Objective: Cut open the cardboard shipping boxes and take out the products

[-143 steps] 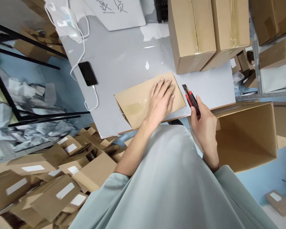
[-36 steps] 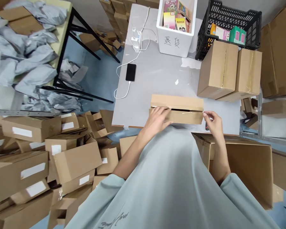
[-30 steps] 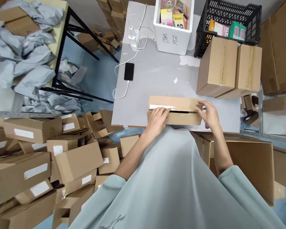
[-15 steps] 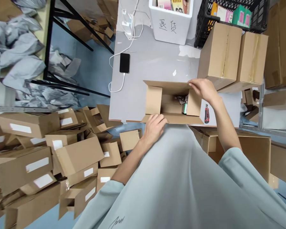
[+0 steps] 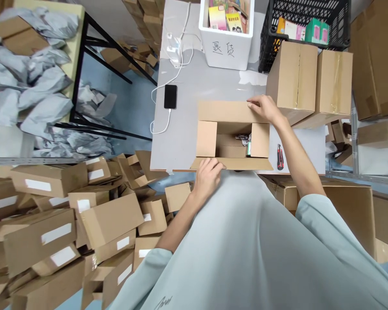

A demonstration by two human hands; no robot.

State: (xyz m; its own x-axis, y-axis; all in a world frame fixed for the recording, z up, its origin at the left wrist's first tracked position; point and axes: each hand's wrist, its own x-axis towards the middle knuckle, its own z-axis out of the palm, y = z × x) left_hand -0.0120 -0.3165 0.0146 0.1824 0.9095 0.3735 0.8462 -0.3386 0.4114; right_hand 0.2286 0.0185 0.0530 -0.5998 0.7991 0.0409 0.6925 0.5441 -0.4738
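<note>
In the head view an open cardboard box (image 5: 207, 138) sits at the table's near edge, its flaps folded outward. My left hand (image 5: 208, 174) is closed over the near flap (image 5: 245, 164), left of its middle. At the far right corner, my right hand (image 5: 264, 107) pinches the far flap (image 5: 223, 111), which leans back toward the table. Inside the box, at its right end, lie crumpled paper (image 5: 243, 138) and a small green-and-white item (image 5: 248, 147), partly hidden by the side flap. A red-and-black box cutter (image 5: 280, 157) lies right of the box.
A black phone (image 5: 170, 97) on a white cable lies at the left. A white bin (image 5: 226, 47) with booklets, a black crate (image 5: 268, 47) and two taped cartons (image 5: 292, 79) stand behind. Many cardboard boxes (image 5: 113, 217) are piled on the floor at left.
The far flap has swung outward, away from me, with my right hand on it, and more of the box's inside shows. My left hand stays on the near flap. The view has shifted slightly.
</note>
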